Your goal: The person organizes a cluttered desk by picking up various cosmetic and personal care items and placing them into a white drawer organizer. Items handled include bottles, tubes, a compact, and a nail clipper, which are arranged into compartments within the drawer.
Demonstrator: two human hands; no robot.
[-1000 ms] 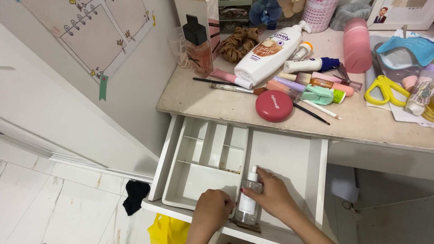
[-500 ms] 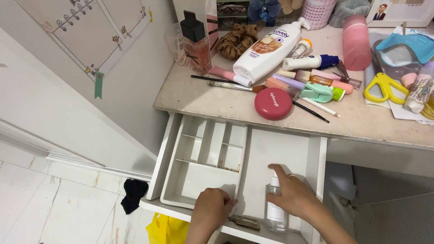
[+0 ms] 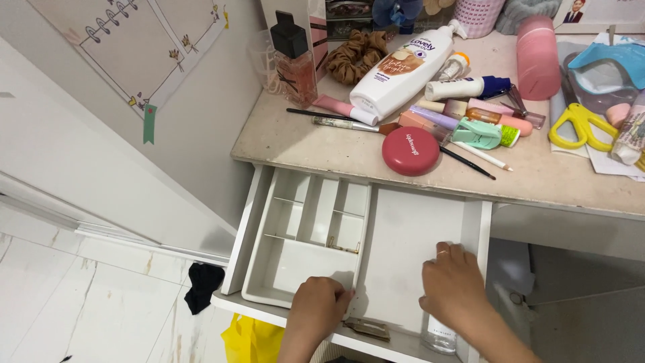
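Resting over the near right corner of the open drawer (image 3: pixel 403 235), the right hand (image 3: pixel 457 286) lies palm down on a clear bottle (image 3: pixel 440 333), with the fingers (image 3: pixel 449 254) pointing toward 12 o'clock and held close together. Only the bottle's lower end shows, poking out from under the heel of the hand toward 6 o'clock, against the drawer's right wall; whether the fingers curl round it or just press on top I cannot tell. A ring sits on one finger.

At 9 o'clock from that hand, the left hand (image 3: pixel 319 309) is curled into a loose fist on the near right corner of the white organiser (image 3: pixel 295 265), its fingers tucked over the rim and gripping it. The organiser fills the drawer's left half, split into several compartments, with a small gold clip (image 3: pixel 342 247) lying at one divider. Just at 4 o'clock from the left hand, a flat brass-coloured piece (image 3: pixel 366 328) lies on the drawer's front edge, between the two hands.

Toward 12 o'clock, the tabletop (image 3: pixel 302 144) carries a red round compact (image 3: pixel 410 151) near its front edge, a white lotion bottle (image 3: pixel 400 70) lying on its side, a brown scrunchie (image 3: pixel 353 57), a perfume bottle (image 3: pixel 292 60) with a black cap, brushes, tubes, and yellow scissors (image 3: pixel 581 124) at 2 o'clock. On the floor at 9 o'clock lies a black cloth (image 3: pixel 203 286)
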